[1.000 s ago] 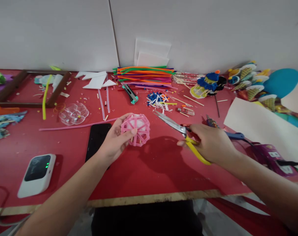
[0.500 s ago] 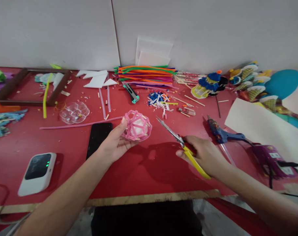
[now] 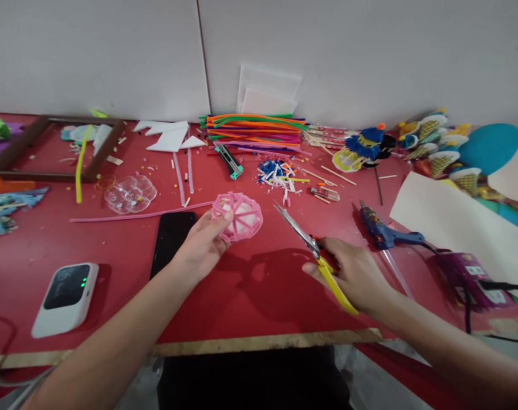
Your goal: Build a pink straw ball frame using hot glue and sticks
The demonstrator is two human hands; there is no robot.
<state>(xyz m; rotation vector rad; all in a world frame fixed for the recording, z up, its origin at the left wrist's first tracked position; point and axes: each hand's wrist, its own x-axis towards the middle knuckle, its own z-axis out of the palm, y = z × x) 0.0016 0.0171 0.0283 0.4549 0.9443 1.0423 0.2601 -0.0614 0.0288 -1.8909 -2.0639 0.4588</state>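
Note:
My left hand (image 3: 203,246) grips a pink lattice ball (image 3: 240,216) made of straw pieces around a white core, held just above the red table (image 3: 259,296). My right hand (image 3: 353,272) is closed on the yellow handles of a pair of scissors (image 3: 314,250). Their blades are nearly together and point up-left toward the ball, a short gap away. A black phone (image 3: 171,239) lies face down just left of my left hand.
A blue glue gun (image 3: 382,230) lies to the right with its cord running to a purple box (image 3: 472,273). Coloured straws (image 3: 254,130), straw cuttings (image 3: 278,173), a box cutter (image 3: 228,161), a clear flower tray (image 3: 130,193) and a white device (image 3: 66,297) surround the work area.
My right hand drew the scissors back toward me and to the left, uncovering the glue gun. My left hand turned the pink ball slightly and kept hold of it.

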